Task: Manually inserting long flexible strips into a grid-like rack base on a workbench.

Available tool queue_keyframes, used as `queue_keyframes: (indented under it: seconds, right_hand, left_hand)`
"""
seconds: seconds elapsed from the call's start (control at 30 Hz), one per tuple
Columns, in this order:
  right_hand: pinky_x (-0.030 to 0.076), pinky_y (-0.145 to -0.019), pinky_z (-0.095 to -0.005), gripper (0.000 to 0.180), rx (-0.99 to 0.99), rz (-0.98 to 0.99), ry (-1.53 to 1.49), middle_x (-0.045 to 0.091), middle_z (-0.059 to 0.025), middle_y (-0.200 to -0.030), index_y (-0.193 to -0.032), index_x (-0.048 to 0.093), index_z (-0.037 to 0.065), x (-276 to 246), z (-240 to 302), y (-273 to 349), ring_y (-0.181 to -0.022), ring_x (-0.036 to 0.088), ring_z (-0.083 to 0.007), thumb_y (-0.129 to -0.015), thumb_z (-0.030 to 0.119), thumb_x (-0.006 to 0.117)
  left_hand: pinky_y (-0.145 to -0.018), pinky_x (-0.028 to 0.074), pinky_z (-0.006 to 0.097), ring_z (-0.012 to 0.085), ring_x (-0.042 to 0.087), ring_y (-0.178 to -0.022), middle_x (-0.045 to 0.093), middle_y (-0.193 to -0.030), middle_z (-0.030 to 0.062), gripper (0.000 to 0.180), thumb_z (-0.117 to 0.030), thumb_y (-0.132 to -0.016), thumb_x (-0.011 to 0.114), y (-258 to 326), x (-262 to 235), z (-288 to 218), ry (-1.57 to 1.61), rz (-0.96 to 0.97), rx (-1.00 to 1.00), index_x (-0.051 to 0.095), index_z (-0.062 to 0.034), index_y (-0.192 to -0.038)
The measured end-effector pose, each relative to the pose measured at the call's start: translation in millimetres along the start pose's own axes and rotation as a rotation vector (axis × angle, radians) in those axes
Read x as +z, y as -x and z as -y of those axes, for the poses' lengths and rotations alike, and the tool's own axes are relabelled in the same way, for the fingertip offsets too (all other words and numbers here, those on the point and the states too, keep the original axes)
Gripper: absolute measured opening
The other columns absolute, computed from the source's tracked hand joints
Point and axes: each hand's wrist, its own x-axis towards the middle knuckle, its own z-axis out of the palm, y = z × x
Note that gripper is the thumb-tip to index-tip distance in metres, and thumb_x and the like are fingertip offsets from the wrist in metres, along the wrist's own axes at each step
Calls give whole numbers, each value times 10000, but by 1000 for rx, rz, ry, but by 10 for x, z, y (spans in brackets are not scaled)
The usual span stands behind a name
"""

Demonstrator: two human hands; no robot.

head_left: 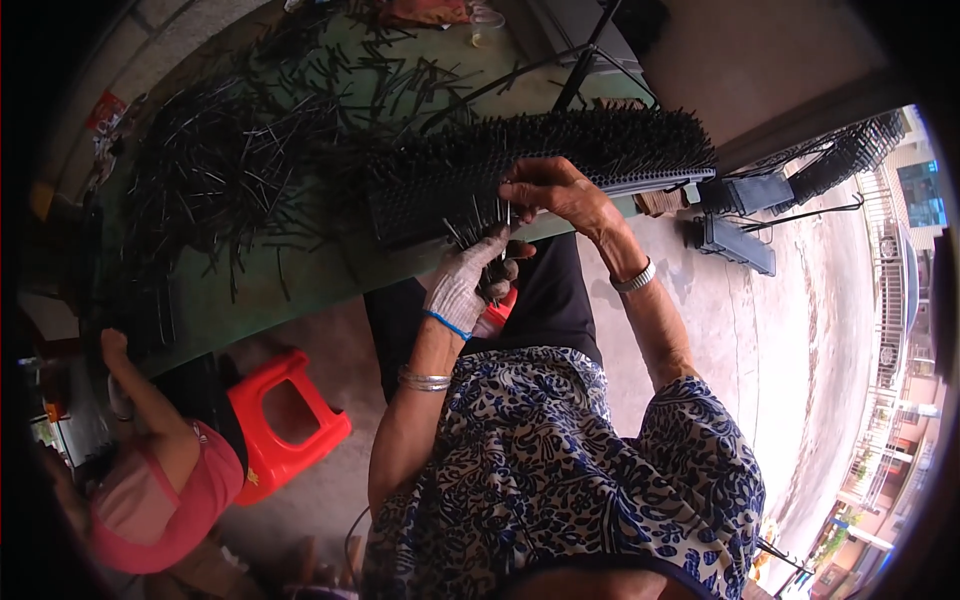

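My left hand, in a white knit glove with a blue cuff and bare fingertips, is closed around a bunch of thin dark strips that stick up past the thumb. Just above it, my bare right hand has its thumb and fingers pinched together at the upper end of one thin strip. Both hands are at the near edge of a black perforated panel. Dense black strips stand upright along the panel's far and right part, like bristles. The fingers partly hide the strips' ends.
A large heap of loose dark strips lies on the green table, with more scattered farther back. At left, a person in pink sits near a red plastic stool. Dark racks stand at right. A clear cup is at the back.
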Motion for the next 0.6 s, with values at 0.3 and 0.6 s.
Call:
queue_keyframes:
  seconds: [0.3,0.6]
  right_hand:
    - [494,-611,-241,180,-36,22,-92,614,-32,-723,-947,639,-20,-48,-89,-37,-642,606,-97,-909,156,647]
    - [551,-624,-259,190,17,95,-105,641,-68,-760,-1005,621,-45,-121,-42,-30,-672,664,-142,-912,120,634]
  left_hand:
    - [-377,351,185,108,572,-533,712,-898,157,193,-187,-919,647,24,114,-46,14,-88,13,630,-71,-1071]
    - [-366,357,189,130,617,-530,720,-901,143,168,-185,-922,642,18,147,-43,-90,-96,40,632,-95,-1064]
